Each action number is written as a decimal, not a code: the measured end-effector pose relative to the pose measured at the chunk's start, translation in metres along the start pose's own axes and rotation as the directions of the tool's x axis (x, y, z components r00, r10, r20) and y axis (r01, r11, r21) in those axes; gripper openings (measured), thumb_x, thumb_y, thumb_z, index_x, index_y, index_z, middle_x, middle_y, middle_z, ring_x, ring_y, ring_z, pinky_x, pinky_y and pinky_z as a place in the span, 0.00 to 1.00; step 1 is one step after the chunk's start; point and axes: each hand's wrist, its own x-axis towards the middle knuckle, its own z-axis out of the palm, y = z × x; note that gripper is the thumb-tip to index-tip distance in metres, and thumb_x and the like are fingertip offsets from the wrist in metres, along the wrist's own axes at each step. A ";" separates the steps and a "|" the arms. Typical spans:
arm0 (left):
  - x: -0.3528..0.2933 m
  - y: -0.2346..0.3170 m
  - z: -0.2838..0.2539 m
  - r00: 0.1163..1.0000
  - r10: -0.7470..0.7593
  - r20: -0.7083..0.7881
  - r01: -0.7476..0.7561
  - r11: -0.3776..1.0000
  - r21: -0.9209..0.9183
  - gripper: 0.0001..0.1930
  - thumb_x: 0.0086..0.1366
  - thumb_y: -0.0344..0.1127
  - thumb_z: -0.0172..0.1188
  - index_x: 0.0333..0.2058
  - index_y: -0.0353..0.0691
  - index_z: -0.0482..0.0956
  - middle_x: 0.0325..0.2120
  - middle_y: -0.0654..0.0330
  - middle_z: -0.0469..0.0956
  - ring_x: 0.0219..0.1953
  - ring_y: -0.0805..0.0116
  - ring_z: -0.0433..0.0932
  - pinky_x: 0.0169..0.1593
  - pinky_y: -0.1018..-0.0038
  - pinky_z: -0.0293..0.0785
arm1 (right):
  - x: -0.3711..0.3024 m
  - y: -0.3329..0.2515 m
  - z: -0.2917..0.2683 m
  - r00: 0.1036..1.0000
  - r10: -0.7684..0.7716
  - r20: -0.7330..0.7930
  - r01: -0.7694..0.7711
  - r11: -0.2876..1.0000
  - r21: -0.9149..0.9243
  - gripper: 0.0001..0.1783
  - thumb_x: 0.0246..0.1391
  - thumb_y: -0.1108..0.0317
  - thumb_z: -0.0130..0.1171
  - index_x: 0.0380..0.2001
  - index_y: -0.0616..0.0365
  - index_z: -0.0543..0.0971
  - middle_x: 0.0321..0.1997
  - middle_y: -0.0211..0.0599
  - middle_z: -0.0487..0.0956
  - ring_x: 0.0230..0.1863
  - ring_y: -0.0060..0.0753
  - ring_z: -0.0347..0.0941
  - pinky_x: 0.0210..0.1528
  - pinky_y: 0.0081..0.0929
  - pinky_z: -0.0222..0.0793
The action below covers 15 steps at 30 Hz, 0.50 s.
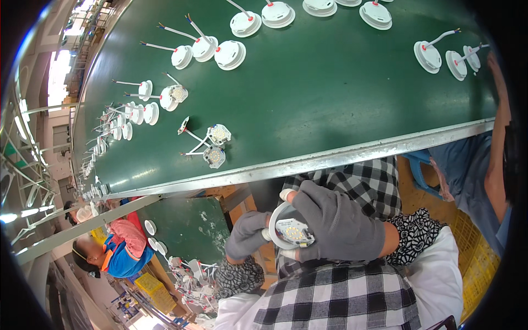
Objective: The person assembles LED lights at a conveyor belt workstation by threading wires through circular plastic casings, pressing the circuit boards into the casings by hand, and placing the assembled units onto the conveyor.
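Both my hands wear grey gloves with pale fingertips, and between them is a round white lamp housing over my lap. Inside it lies an LED board with yellow dots, tilted in the opening. My left hand grips the housing's left rim with thumb and fingers. On the other side my right hand wraps around the rim, its fingertips at the top and bottom; its palm side is hidden. Loose wired LED boards lie on the green table ahead, left of my hands.
White lamp housings with wires stand along the table, more of them at its far left. A metal edge borders it. At lower left a side table bears a pile of wired parts. Co-workers sit left and right.
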 end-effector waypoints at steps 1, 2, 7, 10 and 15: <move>0.003 -0.001 -0.010 0.995 0.005 0.102 -0.004 1.000 -0.007 0.13 0.61 0.24 0.57 0.45 0.29 0.76 0.38 0.50 0.80 0.40 0.61 0.81 0.45 0.72 0.73 | 0.002 0.001 0.000 1.000 -0.008 0.025 0.007 0.999 0.048 0.52 0.37 0.33 0.64 0.58 0.61 0.66 0.51 0.42 0.66 0.38 0.36 0.71 0.35 0.29 0.71; 0.007 -0.002 -0.015 0.979 0.012 0.202 -0.009 1.000 -0.014 0.13 0.60 0.23 0.57 0.45 0.29 0.76 0.39 0.49 0.80 0.40 0.61 0.81 0.45 0.70 0.73 | 0.002 0.002 0.000 1.000 -0.004 0.025 0.002 0.999 0.051 0.52 0.37 0.33 0.64 0.58 0.61 0.66 0.51 0.42 0.66 0.38 0.36 0.71 0.35 0.29 0.71; 0.010 -0.005 -0.019 0.966 0.002 0.260 0.037 0.989 -0.143 0.12 0.61 0.23 0.57 0.44 0.28 0.77 0.40 0.49 0.80 0.43 0.59 0.80 0.47 0.69 0.73 | 0.003 0.009 -0.001 0.981 0.072 0.180 -0.128 0.939 0.320 0.51 0.30 0.44 0.72 0.57 0.62 0.66 0.49 0.40 0.66 0.36 0.35 0.71 0.34 0.29 0.69; 0.008 -0.003 -0.014 0.969 -0.120 0.216 0.162 0.969 -0.188 0.12 0.61 0.24 0.57 0.44 0.28 0.77 0.41 0.51 0.80 0.44 0.62 0.79 0.48 0.69 0.72 | -0.002 0.014 0.007 0.999 -0.016 -0.037 0.023 0.981 0.195 0.50 0.29 0.48 0.73 0.54 0.69 0.67 0.43 0.41 0.66 0.29 0.32 0.71 0.28 0.24 0.72; 0.003 0.006 -0.002 0.957 -0.245 0.154 0.275 0.935 -0.225 0.12 0.63 0.24 0.57 0.45 0.30 0.77 0.40 0.56 0.80 0.43 0.72 0.77 0.47 0.74 0.72 | 0.002 0.026 0.015 0.996 -0.089 -0.023 0.092 0.944 0.317 0.51 0.30 0.51 0.75 0.57 0.64 0.64 0.44 0.39 0.65 0.36 0.36 0.70 0.35 0.28 0.71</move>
